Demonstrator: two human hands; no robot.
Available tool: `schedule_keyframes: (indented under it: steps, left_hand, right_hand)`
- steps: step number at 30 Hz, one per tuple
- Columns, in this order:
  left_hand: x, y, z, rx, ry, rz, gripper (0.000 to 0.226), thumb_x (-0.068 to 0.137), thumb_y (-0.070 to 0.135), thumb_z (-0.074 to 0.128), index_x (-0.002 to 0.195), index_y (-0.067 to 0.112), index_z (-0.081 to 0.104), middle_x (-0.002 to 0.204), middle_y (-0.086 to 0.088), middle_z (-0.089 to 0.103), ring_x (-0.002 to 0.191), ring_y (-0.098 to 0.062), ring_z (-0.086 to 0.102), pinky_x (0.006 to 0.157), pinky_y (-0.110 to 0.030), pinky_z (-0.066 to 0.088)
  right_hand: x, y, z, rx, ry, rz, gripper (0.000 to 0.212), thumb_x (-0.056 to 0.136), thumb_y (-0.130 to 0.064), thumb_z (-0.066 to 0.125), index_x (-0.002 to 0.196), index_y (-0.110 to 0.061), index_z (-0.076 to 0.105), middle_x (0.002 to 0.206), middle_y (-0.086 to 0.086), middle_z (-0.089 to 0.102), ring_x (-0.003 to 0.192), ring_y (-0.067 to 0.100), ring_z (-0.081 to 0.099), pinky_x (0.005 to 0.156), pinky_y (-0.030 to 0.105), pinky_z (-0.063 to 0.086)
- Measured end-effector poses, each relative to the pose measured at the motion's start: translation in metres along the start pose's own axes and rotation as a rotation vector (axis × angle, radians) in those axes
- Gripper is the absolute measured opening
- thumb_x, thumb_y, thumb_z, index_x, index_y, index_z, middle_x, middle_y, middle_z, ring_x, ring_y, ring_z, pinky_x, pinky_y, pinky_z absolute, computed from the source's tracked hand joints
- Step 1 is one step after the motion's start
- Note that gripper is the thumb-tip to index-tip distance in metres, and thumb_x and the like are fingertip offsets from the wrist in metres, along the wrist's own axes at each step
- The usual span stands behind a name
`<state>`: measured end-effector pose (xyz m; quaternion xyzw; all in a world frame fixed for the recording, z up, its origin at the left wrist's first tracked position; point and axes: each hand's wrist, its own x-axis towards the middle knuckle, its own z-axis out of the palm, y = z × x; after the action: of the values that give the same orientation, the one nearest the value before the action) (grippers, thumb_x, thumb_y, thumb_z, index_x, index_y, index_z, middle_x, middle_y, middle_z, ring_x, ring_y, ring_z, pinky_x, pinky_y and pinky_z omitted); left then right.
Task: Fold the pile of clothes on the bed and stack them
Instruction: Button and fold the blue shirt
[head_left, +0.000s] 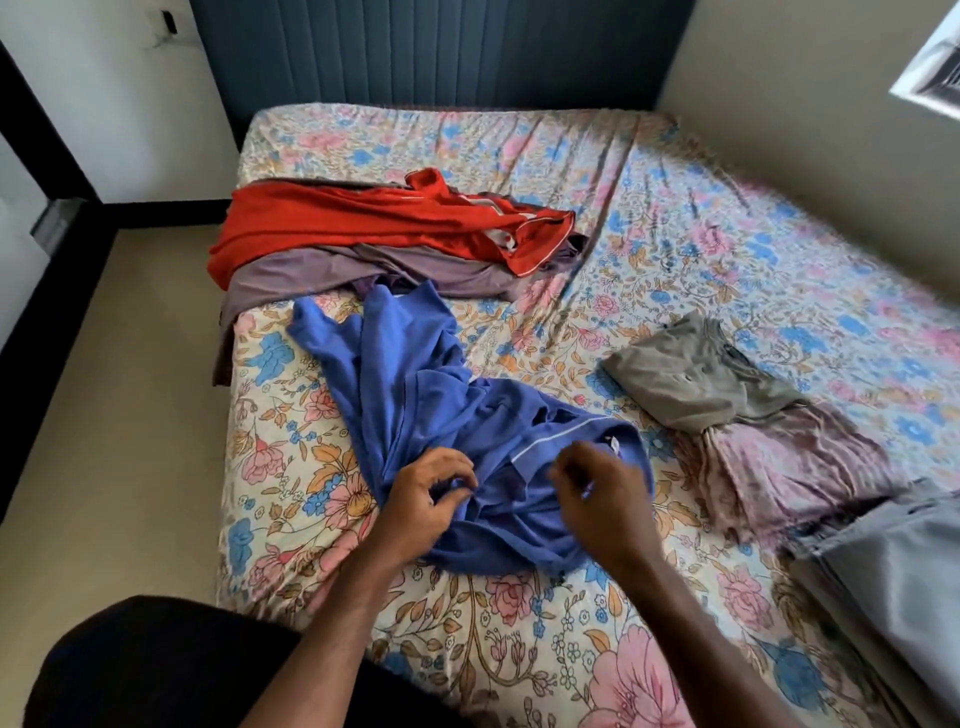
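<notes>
A crumpled blue shirt (415, 395) lies on the flowered bed (675, 218) in front of me. My left hand (423, 499) pinches a fold of its blue cloth near the bottom edge. My right hand (597, 499), blurred, has its fingers curled into the cloth near the collar and label. At the far left edge of the bed a red garment (363, 223) lies on a mauve one (337, 275), both unfolded. To the right a folded grey-brown shirt (691, 379) sits on a folded pink-brown garment (789, 467).
A grey cloth (904, 561) lies at the bed's right edge. A dark padded headboard (441, 52) stands behind the bed, a wall runs along the right, and beige floor (119, 415) lies to the left.
</notes>
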<state>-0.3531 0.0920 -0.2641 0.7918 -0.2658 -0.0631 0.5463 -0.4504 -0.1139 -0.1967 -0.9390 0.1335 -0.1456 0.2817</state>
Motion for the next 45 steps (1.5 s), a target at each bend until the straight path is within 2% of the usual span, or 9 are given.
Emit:
schedule_keyframes:
  steps: [4, 10, 13, 17, 22, 28, 37, 41, 45]
  left_hand:
    - [-0.022, -0.004, 0.0, 0.0, 0.069, -0.045, 0.023, 0.085, 0.001, 0.075, 0.088, 0.023, 0.078, 0.125, 0.014, 0.063, 0.116, 0.001, 0.06, 0.097, -0.012, 0.047]
    - [-0.031, 0.003, 0.003, 0.001, 0.067, -0.068, 0.019, 0.085, 0.011, 0.078, 0.1, 0.024, 0.078, 0.135, 0.018, 0.056, 0.124, 0.007, 0.053, 0.103, -0.01, 0.041]
    - [-0.037, 0.002, 0.008, 0.073, 0.096, -0.049, 0.029, 0.087, -0.001, 0.068, 0.102, 0.022, 0.076, 0.138, 0.018, 0.052, 0.128, 0.008, 0.048, 0.106, -0.009, 0.037]
    - [-0.043, -0.003, 0.018, 0.236, 0.155, 0.018, 0.029, 0.09, -0.005, 0.058, 0.097, 0.021, 0.069, 0.144, 0.012, 0.049, 0.132, -0.007, 0.048, 0.111, -0.029, 0.041]
    - [-0.04, -0.003, 0.029, 0.242, 0.265, 0.002, 0.02, 0.093, 0.001, 0.061, 0.1, 0.014, 0.074, 0.141, 0.002, 0.056, 0.129, -0.014, 0.053, 0.109, -0.042, 0.046]
    - [-0.039, 0.003, 0.038, 0.189, 0.304, -0.074, 0.023, 0.093, 0.022, 0.067, 0.114, 0.015, 0.075, 0.138, 0.003, 0.057, 0.126, -0.011, 0.054, 0.105, -0.043, 0.048]
    - [-0.024, 0.02, 0.054, 0.421, 0.332, -0.236, 0.025, 0.087, 0.022, 0.076, 0.112, 0.019, 0.076, 0.131, 0.006, 0.054, 0.122, -0.013, 0.05, 0.095, -0.031, 0.031]
    - [-0.033, 0.016, 0.052, 0.331, 0.391, -0.115, 0.012, 0.095, 0.028, 0.064, 0.098, 0.024, 0.075, 0.127, 0.005, 0.054, 0.119, -0.015, 0.05, 0.094, -0.034, 0.03]
    - [-0.049, 0.033, 0.046, 0.34, 0.552, 0.011, 0.037, 0.101, 0.045, 0.043, 0.103, 0.025, 0.074, 0.111, 0.006, 0.058, 0.109, -0.015, 0.051, 0.091, -0.038, 0.033]
  right_hand:
    - [-0.037, -0.019, 0.033, -0.025, -0.287, -0.062, 0.043, 0.081, -0.067, 0.06, 0.094, -0.027, 0.069, 0.083, -0.015, 0.068, 0.075, 0.004, 0.063, 0.07, 0.026, 0.055]
    - [-0.037, -0.01, 0.043, -0.044, -0.276, -0.121, 0.021, 0.091, -0.033, 0.064, 0.11, -0.03, 0.074, 0.101, -0.015, 0.075, 0.089, 0.004, 0.067, 0.08, 0.026, 0.055]
    - [-0.033, -0.012, 0.044, -0.072, -0.303, -0.121, 0.028, 0.09, -0.038, 0.057, 0.11, -0.034, 0.075, 0.102, -0.018, 0.076, 0.091, 0.004, 0.069, 0.079, 0.026, 0.056]
    - [-0.031, -0.015, 0.053, -0.163, -0.235, -0.229, 0.021, 0.09, -0.036, 0.06, 0.102, -0.033, 0.077, 0.091, -0.015, 0.072, 0.08, 0.008, 0.064, 0.071, 0.03, 0.053]
    - [-0.031, -0.014, 0.06, -0.238, -0.001, -0.334, 0.009, 0.093, -0.027, 0.065, 0.096, -0.023, 0.072, 0.1, -0.007, 0.054, 0.089, 0.015, 0.052, 0.078, 0.034, 0.049]
    - [-0.046, -0.011, 0.051, -0.331, 0.115, -0.402, 0.028, 0.096, -0.039, 0.05, 0.094, -0.02, 0.07, 0.105, -0.005, 0.059, 0.096, 0.017, 0.054, 0.077, 0.035, 0.05]
    - [-0.043, 0.012, 0.035, -0.147, -0.062, -0.363, 0.01, 0.098, -0.023, 0.06, 0.1, -0.022, 0.069, 0.103, -0.01, 0.065, 0.091, 0.011, 0.056, 0.079, 0.037, 0.053]
    - [-0.039, -0.009, 0.038, -0.074, -0.008, -0.532, 0.011, 0.097, -0.016, 0.059, 0.103, -0.019, 0.068, 0.119, -0.006, 0.064, 0.111, 0.013, 0.057, 0.092, 0.033, 0.05]
    - [-0.036, -0.023, 0.035, 0.142, 0.008, -0.606, 0.014, 0.093, -0.004, 0.06, 0.101, -0.011, 0.069, 0.13, -0.004, 0.063, 0.124, 0.01, 0.057, 0.1, 0.027, 0.047]
